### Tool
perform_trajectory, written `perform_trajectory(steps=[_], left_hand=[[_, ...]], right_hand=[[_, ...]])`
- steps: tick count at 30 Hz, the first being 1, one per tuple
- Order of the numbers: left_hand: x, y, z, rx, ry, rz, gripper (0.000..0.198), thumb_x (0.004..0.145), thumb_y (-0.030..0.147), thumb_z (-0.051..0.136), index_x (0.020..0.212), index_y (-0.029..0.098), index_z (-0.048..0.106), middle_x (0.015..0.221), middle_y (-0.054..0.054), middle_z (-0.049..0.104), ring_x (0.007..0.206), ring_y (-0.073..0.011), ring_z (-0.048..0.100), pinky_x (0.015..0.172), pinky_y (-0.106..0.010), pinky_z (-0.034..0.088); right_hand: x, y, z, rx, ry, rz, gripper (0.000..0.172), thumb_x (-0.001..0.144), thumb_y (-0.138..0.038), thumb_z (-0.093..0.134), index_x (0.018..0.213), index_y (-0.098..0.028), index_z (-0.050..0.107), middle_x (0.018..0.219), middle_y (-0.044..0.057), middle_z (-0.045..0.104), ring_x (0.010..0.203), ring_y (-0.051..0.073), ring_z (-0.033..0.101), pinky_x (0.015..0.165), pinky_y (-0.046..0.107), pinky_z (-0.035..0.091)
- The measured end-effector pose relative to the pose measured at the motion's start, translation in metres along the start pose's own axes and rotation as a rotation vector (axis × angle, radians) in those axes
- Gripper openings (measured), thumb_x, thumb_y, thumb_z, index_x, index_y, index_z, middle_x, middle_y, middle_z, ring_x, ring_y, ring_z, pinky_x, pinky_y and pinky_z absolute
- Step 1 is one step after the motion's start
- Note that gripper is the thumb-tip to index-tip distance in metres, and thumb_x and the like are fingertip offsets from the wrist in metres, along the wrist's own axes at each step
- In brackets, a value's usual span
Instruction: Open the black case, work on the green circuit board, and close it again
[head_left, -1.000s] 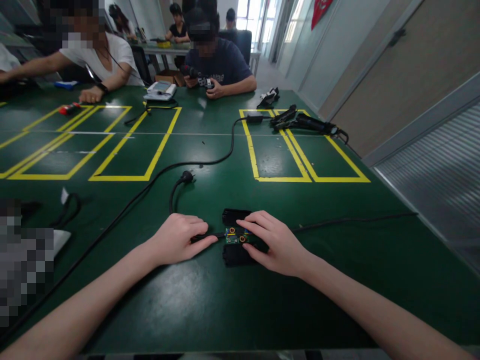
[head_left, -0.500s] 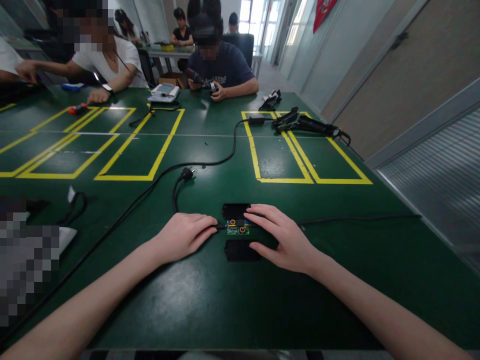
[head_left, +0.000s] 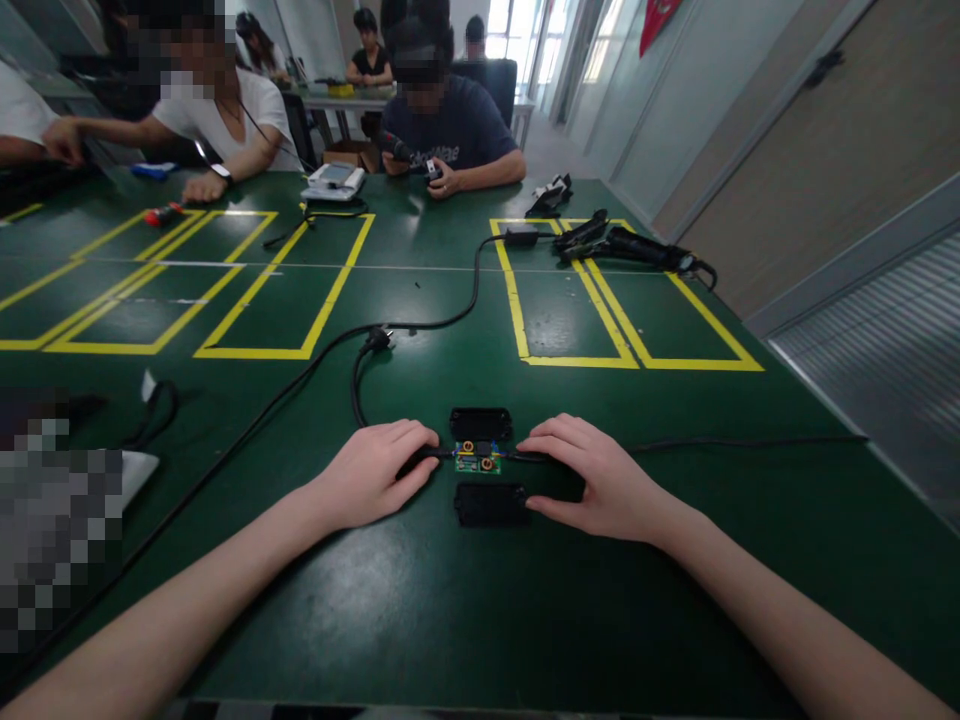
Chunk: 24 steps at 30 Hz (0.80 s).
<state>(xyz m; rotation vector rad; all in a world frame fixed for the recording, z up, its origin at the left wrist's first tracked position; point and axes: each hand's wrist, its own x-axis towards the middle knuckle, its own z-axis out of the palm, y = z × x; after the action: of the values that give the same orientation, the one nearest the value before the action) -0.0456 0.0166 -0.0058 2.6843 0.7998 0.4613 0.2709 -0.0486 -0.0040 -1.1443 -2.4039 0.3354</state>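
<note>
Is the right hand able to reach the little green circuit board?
Probably yes: the right hand is open close beside the green circuit board, nothing covers the board, and the far black shell and near black shell don't block that side.

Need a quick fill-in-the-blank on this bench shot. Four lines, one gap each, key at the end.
1. The circuit board lies between two black case halves and carries ____ coppery rings.
2. The left grip holds a cable whose colour is ____.
3. The thumb of the right grip is at the case half lying ____ to the camera.
4. The table is marked with ____ tape.

Missing words: two; black; nearer; yellow.
</note>
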Motion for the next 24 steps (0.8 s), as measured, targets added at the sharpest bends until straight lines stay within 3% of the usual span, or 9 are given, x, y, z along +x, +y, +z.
perform_trajectory(steps=[2,5,8,14,24], left_hand=[[-0.0007,0.001,0.001,-0.021,0.019,-0.011,0.028,0.106,0.037,0.05,0.123,0.017,0.06,0.1,-0.007,0.073,0.078,-0.0183,0.068,0.07,-0.029,0.054],[-0.0012,0.0036,0.0024,-0.008,0.032,-0.022,0.056,0.101,0.051,0.058,0.144,0.015,0.05,0.103,-0.008,0.073,0.082,-0.0214,0.07,0.072,-0.031,0.056],[-0.0012,0.0062,0.0039,0.051,0.03,-0.028,0.069,0.097,0.059,0.062,0.148,0.014,0.05,0.101,-0.009,0.072,0.085,-0.0239,0.07,0.073,-0.033,0.057],[-0.001,0.0076,0.0062,0.102,0.04,-0.057,0.076,0.09,0.067,0.069,0.144,0.015,0.056,0.1,-0.009,0.071,0.085,-0.0245,0.07,0.074,-0.034,0.057],[0.0003,0.0069,0.0039,0.063,0.014,-0.076,0.07,0.094,0.062,0.067,0.145,0.015,0.057,0.095,-0.007,0.07,0.081,-0.0229,0.068,0.073,-0.033,0.056]], right_hand=[[-0.0003,-0.0008,0.0014,0.004,-0.001,0.01,0.045,0.088,-0.035,0.079,0.127,-0.018,0.063,0.114,0.013,0.072,0.1,0.029,0.067,0.082,0.044,0.058],[-0.0004,-0.0027,0.0036,-0.002,0.012,0.027,0.057,0.087,-0.035,0.08,0.136,-0.015,0.06,0.117,0.014,0.071,0.099,0.029,0.066,0.081,0.044,0.058],[-0.0001,-0.0045,0.0055,-0.016,0.012,0.045,0.064,0.086,-0.036,0.081,0.142,-0.015,0.058,0.12,0.015,0.07,0.1,0.029,0.064,0.081,0.044,0.057],[0.0,-0.0031,0.0055,-0.042,-0.005,0.056,0.072,0.087,-0.041,0.08,0.149,-0.016,0.054,0.122,0.015,0.068,0.102,0.03,0.062,0.083,0.045,0.055],[0.0002,-0.002,0.0086,-0.061,-0.038,0.099,0.077,0.089,-0.048,0.077,0.154,-0.018,0.05,0.124,0.016,0.065,0.106,0.032,0.06,0.086,0.049,0.054]])
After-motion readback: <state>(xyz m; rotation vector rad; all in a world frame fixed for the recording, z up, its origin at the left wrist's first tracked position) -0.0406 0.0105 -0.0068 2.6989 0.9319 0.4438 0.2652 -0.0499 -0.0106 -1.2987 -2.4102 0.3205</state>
